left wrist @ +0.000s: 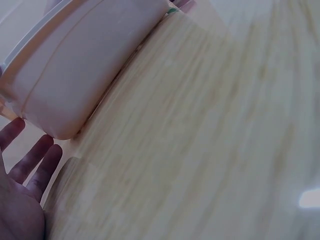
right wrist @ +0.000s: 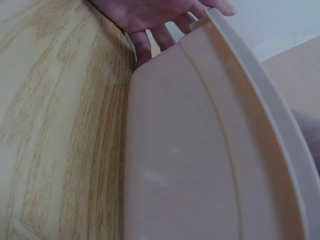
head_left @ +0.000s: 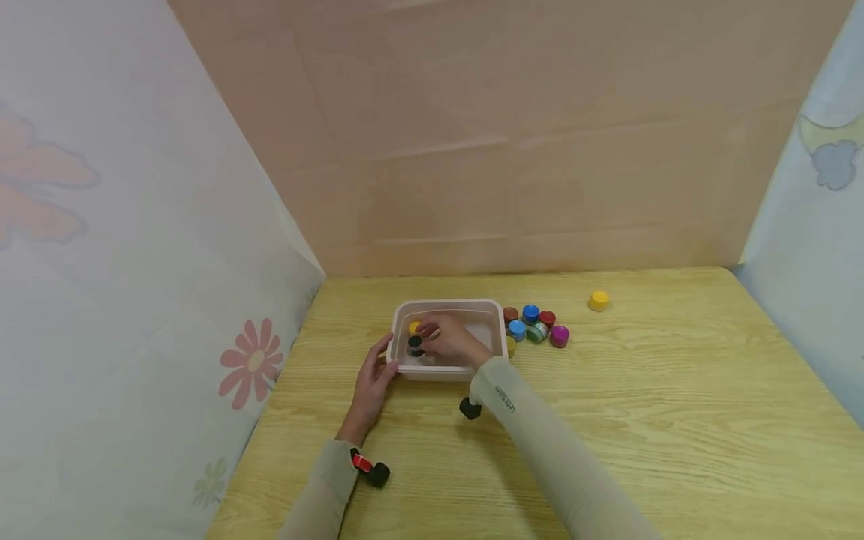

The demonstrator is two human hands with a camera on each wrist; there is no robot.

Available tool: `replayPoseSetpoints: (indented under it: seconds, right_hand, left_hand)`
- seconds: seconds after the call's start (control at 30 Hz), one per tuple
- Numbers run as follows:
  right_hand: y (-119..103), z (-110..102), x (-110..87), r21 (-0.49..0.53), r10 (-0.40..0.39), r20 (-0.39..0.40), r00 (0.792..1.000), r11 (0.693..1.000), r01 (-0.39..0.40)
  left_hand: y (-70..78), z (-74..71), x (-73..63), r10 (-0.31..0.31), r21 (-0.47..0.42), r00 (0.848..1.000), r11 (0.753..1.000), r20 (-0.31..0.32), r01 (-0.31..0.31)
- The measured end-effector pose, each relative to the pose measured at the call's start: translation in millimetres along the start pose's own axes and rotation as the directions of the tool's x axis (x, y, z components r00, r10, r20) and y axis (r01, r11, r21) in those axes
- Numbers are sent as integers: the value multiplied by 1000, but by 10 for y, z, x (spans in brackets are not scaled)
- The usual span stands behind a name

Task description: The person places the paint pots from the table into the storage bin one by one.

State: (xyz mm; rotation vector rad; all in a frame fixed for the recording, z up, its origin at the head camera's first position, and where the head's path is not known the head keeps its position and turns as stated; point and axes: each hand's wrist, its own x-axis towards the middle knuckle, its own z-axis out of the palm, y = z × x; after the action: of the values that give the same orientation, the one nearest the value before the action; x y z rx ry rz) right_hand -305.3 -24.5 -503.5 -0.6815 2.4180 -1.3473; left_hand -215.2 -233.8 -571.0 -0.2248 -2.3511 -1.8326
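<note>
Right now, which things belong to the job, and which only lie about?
Apparently in use:
tub, touched by the left hand
black jar at the right hand
yellow jar inside

Lying about, perhaps for later:
jars beside the tub
lone yellow jar farther right

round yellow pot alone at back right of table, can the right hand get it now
Probably yes, once the right hand leaves the pale rectangular plastic tub; bare table surrounds the pot.

- The tub (right wrist: 170, 135) has smooth, faintly glossy plastic walls.
- The small pots (head_left: 559, 336) look plastic, their tops smooth with a slight shine.
- The table (head_left: 675, 405) shows wood grain under a smooth finish that catches light.
- The right sleeve (head_left: 560, 450) is matt cloth.
- The back panel (head_left: 506, 202) looks like matt, creased paper.
</note>
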Motion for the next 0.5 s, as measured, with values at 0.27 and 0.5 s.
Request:
replayPoseSetpoints:
  seconds: [0.27, 0.5]
  right_hand:
    - [-8, -37, -13, 5, 4, 19, 1000, 1000, -4]
    - [-80, -132, -92, -35, 20, -21, 1000, 999, -21]
  left_hand:
    - [-2, -12, 21, -10, -23, 1000, 1000, 22, 10]
    - [10, -27, 23, -44, -21, 998, 999, 38, 45]
